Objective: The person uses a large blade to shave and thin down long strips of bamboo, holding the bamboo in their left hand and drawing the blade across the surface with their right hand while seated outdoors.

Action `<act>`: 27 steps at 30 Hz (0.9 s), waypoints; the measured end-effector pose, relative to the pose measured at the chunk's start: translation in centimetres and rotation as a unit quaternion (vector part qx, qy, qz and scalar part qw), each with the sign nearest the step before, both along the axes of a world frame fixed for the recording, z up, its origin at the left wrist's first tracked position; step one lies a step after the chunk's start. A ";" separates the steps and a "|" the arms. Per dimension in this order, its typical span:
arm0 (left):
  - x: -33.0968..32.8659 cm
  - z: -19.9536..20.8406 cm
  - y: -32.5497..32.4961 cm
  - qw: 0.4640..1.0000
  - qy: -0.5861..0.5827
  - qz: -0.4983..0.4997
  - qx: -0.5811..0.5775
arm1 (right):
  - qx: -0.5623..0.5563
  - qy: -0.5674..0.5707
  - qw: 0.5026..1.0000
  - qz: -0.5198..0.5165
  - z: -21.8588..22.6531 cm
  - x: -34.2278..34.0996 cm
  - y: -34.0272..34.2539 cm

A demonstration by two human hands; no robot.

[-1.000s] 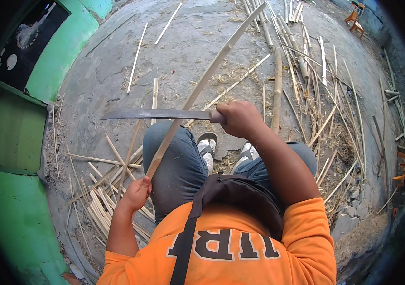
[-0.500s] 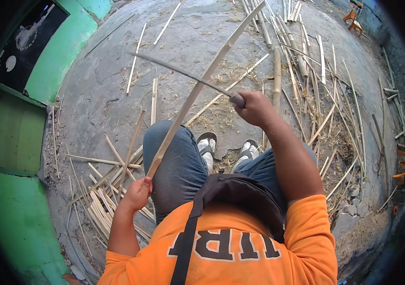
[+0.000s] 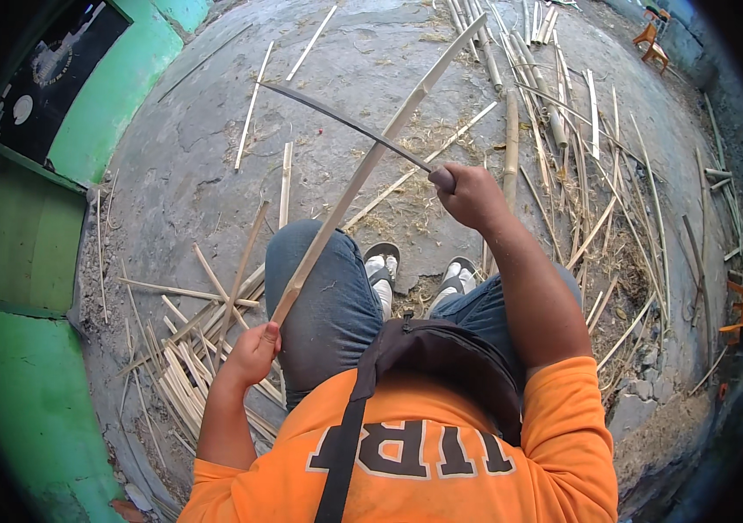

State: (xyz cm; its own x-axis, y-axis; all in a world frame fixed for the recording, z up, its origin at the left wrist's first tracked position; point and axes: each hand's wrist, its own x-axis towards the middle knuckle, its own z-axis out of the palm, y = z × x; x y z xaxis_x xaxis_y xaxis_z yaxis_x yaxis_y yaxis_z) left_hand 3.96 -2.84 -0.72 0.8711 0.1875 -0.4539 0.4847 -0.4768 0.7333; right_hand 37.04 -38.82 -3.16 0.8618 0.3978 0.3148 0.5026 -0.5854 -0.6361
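Observation:
My left hand (image 3: 254, 353) is closed round the near end of a long, pale bamboo strip (image 3: 343, 205). The strip slants away from me over my left knee, its far end up and to the right. In my right hand (image 3: 469, 199) is the grip of a machete (image 3: 332, 115), a long, thin dark blade. The blade points to the far left and crosses the strip beyond its middle, seemingly touching it. My right fingers wrap the short handle, hiding part of it.
A heap of split bamboo strips (image 3: 187, 383) lies on the ground at my left. Whole bamboo poles (image 3: 511, 144) and many strips are scattered to the right. Shavings litter the concrete before my feet. A green wall (image 3: 31, 392) stands left; orange chairs (image 3: 650, 42) are at the far right.
The machete's tip has swung slightly right and towards the far side, and its blade now looks sharper. My left hand keeps its hold on the bamboo strip, nearly still.

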 end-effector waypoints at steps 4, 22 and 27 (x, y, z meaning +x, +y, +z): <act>-0.3 -0.9 0.3 1.000 -0.004 0.000 -0.001 | 0.034 0.035 0.997 0.056 0.8 -0.9 0.5; 0.1 -0.1 0.2 0.996 0.050 0.033 -0.065 | 0.002 0.025 0.997 0.067 0.4 -1.3 0.8; 0.1 -0.2 0.2 0.997 0.039 0.027 -0.052 | -0.103 -0.037 0.988 0.108 1.8 -3.0 2.4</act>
State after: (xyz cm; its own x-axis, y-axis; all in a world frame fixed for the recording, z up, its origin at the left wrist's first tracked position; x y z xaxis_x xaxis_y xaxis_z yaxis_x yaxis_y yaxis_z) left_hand 4.05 -2.60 -0.95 0.8218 0.1813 -0.5402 0.5658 -0.3716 0.7361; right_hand 34.07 -36.46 -1.33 0.7267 0.6326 0.2678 0.6715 -0.5719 -0.4712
